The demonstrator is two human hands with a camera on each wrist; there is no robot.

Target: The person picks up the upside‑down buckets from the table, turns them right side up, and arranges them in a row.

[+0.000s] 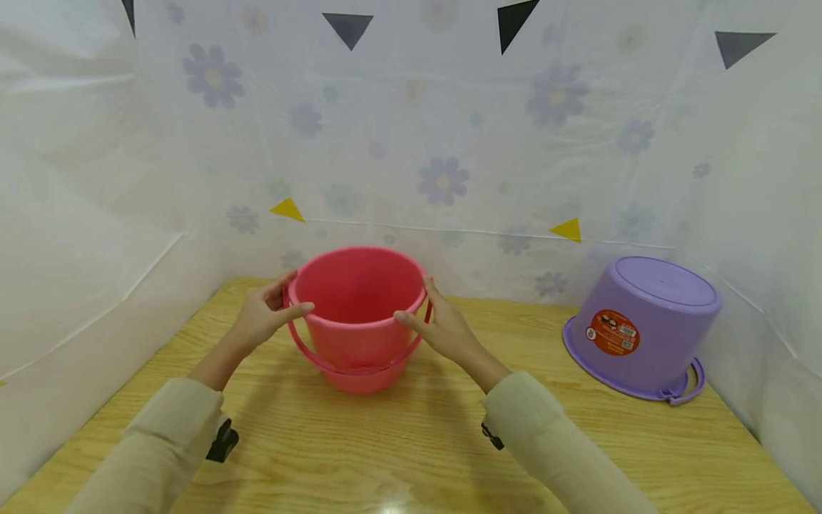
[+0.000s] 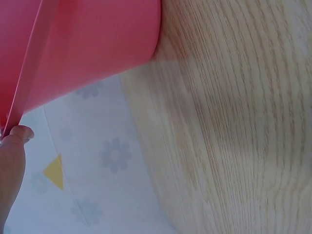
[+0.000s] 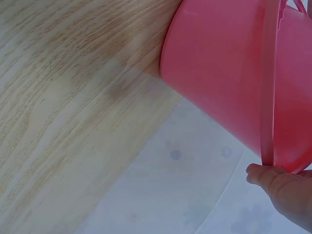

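A pink bucket [image 1: 359,350] stands upright on the wooden table, its mouth facing up and its handle [image 1: 362,370] hanging down across the front. My left hand [image 1: 265,314] grips the rim on the left side, thumb over the edge and fingers round the outside. Opposite it, my right hand [image 1: 444,323] holds the right side of the rim in the same way. In the left wrist view, fingertips [image 2: 22,132] show at the handle's end by the rim. The right wrist view has the fingers [image 3: 273,179] at the other handle end, beside the bucket wall [image 3: 219,63].
A purple bucket [image 1: 648,335] with a red label sits upside down at the right of the table [image 1: 359,457], its handle toward the front right. White sheeting with flowers and small triangles [image 1: 385,143] closes off the back and both sides.
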